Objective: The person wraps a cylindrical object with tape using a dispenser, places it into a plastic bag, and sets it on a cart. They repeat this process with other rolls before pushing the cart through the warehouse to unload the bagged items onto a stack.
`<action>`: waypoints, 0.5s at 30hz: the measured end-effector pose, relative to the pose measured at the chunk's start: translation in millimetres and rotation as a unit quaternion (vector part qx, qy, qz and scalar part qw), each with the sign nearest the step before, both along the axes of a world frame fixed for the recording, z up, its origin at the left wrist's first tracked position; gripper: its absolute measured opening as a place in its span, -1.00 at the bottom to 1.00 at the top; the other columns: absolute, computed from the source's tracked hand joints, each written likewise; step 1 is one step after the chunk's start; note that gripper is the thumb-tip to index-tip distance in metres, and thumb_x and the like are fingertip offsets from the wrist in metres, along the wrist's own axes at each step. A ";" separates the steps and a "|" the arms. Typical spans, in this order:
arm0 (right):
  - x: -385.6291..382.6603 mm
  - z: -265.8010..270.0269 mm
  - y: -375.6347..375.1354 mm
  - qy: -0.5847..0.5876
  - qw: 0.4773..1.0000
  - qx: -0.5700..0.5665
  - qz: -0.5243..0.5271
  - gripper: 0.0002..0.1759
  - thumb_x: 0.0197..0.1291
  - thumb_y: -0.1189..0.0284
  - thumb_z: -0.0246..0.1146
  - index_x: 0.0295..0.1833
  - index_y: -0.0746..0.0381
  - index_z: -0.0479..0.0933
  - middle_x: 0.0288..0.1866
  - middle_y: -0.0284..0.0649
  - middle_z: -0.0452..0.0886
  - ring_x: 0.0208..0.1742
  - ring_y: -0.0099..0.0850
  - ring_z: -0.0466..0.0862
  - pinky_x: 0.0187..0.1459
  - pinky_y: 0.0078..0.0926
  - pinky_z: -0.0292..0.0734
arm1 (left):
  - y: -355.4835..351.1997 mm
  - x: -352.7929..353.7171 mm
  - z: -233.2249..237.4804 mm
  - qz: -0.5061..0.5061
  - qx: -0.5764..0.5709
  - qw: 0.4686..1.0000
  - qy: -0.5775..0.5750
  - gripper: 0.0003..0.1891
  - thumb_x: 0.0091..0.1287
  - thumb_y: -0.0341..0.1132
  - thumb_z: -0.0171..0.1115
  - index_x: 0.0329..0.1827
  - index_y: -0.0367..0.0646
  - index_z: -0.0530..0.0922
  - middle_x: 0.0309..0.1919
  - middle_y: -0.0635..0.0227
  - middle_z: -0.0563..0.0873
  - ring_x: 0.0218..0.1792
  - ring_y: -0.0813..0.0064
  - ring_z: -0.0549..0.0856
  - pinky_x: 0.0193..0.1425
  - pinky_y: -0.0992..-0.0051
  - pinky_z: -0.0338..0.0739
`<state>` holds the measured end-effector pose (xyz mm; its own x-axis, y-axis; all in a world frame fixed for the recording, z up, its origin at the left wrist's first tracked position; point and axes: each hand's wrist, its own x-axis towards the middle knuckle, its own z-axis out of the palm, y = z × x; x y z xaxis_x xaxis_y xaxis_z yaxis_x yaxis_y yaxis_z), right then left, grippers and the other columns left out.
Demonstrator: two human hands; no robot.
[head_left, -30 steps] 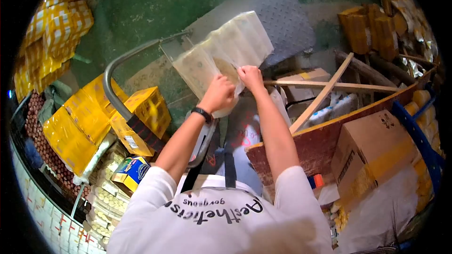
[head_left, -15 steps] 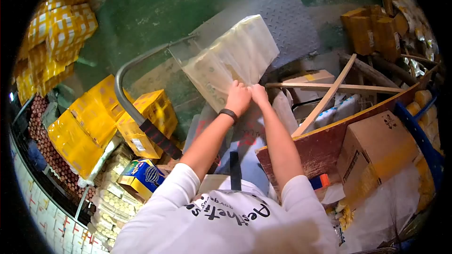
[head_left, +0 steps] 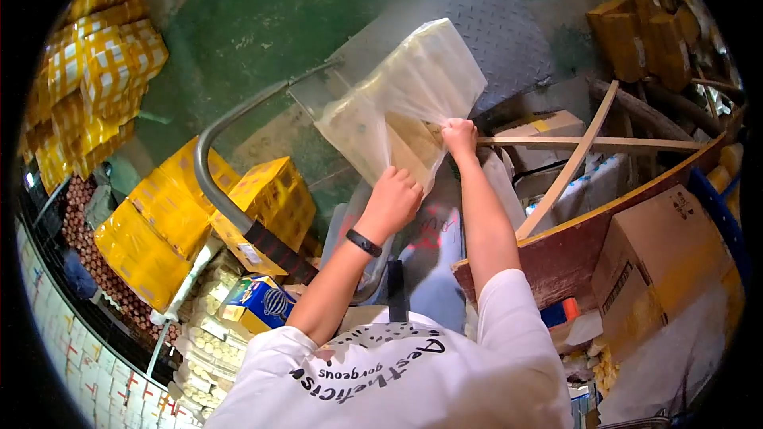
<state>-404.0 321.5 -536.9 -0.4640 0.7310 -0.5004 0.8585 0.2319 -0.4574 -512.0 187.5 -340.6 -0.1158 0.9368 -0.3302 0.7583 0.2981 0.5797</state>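
Note:
A translucent plastic bag [head_left: 433, 59] covers a box-shaped load, and a brown cardboard surface [head_left: 413, 141] shows through its parted mouth. My left hand [head_left: 393, 197], with a dark band on the wrist, is closed on the near left edge of the bag. Higher up and to the right, my right hand [head_left: 459, 137] grips the other edge, with the film pulled into folds. Most of the load is hidden under the cloudy film. The bag lies beside a grey diamond-plate platform [head_left: 497, 32], partly overlapping it.
A curved metal handle [head_left: 214, 139] with a dark grip stands at left. Yellow-taped boxes [head_left: 151, 230] and a blue-yellow carton [head_left: 258, 299] sit near it. Crossed wooden slats [head_left: 568, 163], a red-brown board [head_left: 540, 270] and a cardboard box [head_left: 660, 246] are at right.
My hands were close together at the bag's gathered edge. They have moved apart, left hand down and right hand up to the right, spreading the mouth and exposing brown cardboard.

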 end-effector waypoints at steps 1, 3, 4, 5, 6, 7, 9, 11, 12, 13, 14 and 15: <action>-1.6 -1.4 -0.4 -0.005 1.000 -0.008 -0.011 -0.82 -0.10 0.37 0.13 -0.48 0.20 0.60 -0.42 0.01 0.60 -0.32 0.06 0.60 -0.26 -0.11 0.52 | -1.4 -1.1 2.8 -0.009 -0.008 1.000 -0.001 -0.89 0.06 -0.35 0.18 -0.59 -0.12 0.50 -0.55 0.31 0.55 -0.34 0.34 0.52 -0.16 0.39 0.35; -4.6 -0.9 1.4 -0.017 0.999 -0.022 -0.031 -0.84 -0.11 0.37 0.13 -0.48 0.21 0.56 -0.44 0.04 0.58 -0.33 0.10 0.57 -0.27 -0.06 0.48 | 0.3 -5.9 9.0 -0.022 -0.016 1.000 -0.007 -0.93 0.01 -0.38 0.16 -0.57 -0.13 0.50 -0.54 0.32 0.55 -0.32 0.34 0.52 -0.15 0.39 0.36; -5.8 -1.8 4.3 -0.019 0.999 -0.008 -0.025 -0.87 -0.12 0.39 0.13 -0.46 0.19 0.55 -0.44 0.02 0.57 -0.33 0.09 0.56 -0.28 -0.08 0.47 | 0.6 -5.6 7.6 -0.014 -0.010 1.000 -0.004 -0.92 0.01 -0.38 0.18 -0.57 -0.13 0.48 -0.53 0.32 0.54 -0.31 0.33 0.51 -0.14 0.40 0.36; -11.3 0.8 9.7 -0.021 1.000 0.005 -0.019 -0.88 -0.14 0.41 0.14 -0.44 0.18 0.53 -0.43 0.00 0.57 -0.33 0.08 0.55 -0.29 -0.09 0.46 | 1.4 -5.8 6.6 -0.005 -0.006 1.000 0.001 -0.91 0.01 -0.37 0.20 -0.57 -0.12 0.46 -0.52 0.33 0.54 -0.30 0.33 0.51 -0.12 0.41 0.36; -15.7 6.9 10.9 -0.023 1.000 0.015 -0.012 -0.89 -0.15 0.43 0.14 -0.43 0.16 0.52 -0.42 -0.02 0.56 -0.33 0.07 0.55 -0.30 -0.11 0.45 | 0.6 -5.4 8.1 0.004 -0.004 1.000 0.005 -0.89 0.01 -0.37 0.21 -0.57 -0.11 0.44 -0.51 0.33 0.53 -0.29 0.32 0.51 -0.11 0.42 0.36; -19.4 13.1 11.9 -0.026 1.000 -0.011 0.010 -0.82 -0.13 0.44 0.18 -0.31 0.13 0.44 -0.28 -0.16 0.54 -0.20 -0.03 0.54 -0.15 -0.13 0.48 | 1.3 -3.5 6.5 0.001 -0.017 1.000 0.006 -0.91 0.02 -0.37 0.20 -0.55 -0.11 0.46 -0.49 0.33 0.54 -0.28 0.32 0.51 -0.10 0.41 0.37; -43.6 31.3 5.9 0.104 0.991 0.079 0.013 -0.81 -0.15 0.42 0.24 -0.34 0.14 0.43 -0.27 -0.19 0.54 -0.20 -0.06 0.55 -0.15 -0.13 0.48 | 5.7 -3.5 -3.5 -0.013 -0.034 0.999 0.015 -0.93 0.05 -0.36 0.17 -0.52 -0.11 0.50 -0.46 0.34 0.56 -0.24 0.34 0.52 -0.09 0.41 0.37; -75.9 54.6 -6.9 0.185 0.973 0.135 0.041 -0.79 -0.13 0.38 0.27 -0.35 0.15 0.41 -0.26 -0.24 0.54 -0.21 -0.12 0.57 -0.17 -0.14 0.51 | 12.4 -10.2 -16.5 -0.094 -0.104 0.988 0.066 -0.89 0.07 -0.28 0.16 -0.44 -0.10 0.56 -0.38 0.37 0.61 -0.17 0.37 0.54 -0.01 0.40 0.38; -94.0 63.7 -11.4 0.204 0.965 0.151 0.068 -0.79 -0.10 0.35 0.28 -0.35 0.15 0.41 -0.25 -0.28 0.55 -0.21 -0.17 0.58 -0.18 -0.15 0.53 | 23.0 -19.8 -20.7 -0.132 -0.136 0.977 0.093 -0.86 0.09 -0.25 0.16 -0.39 -0.09 0.60 -0.34 0.38 0.63 -0.13 0.39 0.55 0.03 0.40 0.38; -108.8 62.1 -14.3 0.175 0.966 0.153 0.112 -0.79 -0.07 0.34 0.27 -0.32 0.14 0.43 -0.25 -0.26 0.56 -0.18 -0.20 0.58 -0.19 -0.20 0.55 | 31.3 -36.8 -24.5 -0.161 -0.037 0.974 0.153 -0.81 0.09 -0.18 0.15 -0.34 -0.05 0.63 -0.29 0.42 0.66 -0.08 0.42 0.55 0.09 0.40 0.37; -125.5 55.0 -14.0 0.145 0.965 0.155 0.154 -0.79 -0.05 0.33 0.26 -0.28 0.13 0.45 -0.26 -0.25 0.57 -0.16 -0.22 0.59 -0.20 -0.25 0.56 | 40.9 -62.0 -26.6 -0.189 0.062 0.957 0.211 -0.75 0.10 -0.11 0.15 -0.29 -0.01 0.66 -0.25 0.46 0.68 -0.04 0.44 0.55 0.15 0.39 0.36; -137.4 49.3 -11.1 0.114 0.962 0.155 0.194 -0.79 -0.02 0.32 0.25 -0.25 0.11 0.47 -0.27 -0.23 0.57 -0.13 -0.25 0.59 -0.21 -0.30 0.57 | 39.7 -80.6 -52.6 -0.193 0.082 0.967 0.147 -0.74 0.06 -0.05 0.19 -0.30 0.04 0.67 -0.26 0.50 0.69 -0.01 0.46 0.56 0.24 0.39 0.32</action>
<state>-541.4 310.4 -487.6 -0.8042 0.5780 -0.1384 0.5648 0.6706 -0.4809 -592.7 227.2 -393.2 0.1869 0.9657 -0.1802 0.9336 -0.1175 0.3385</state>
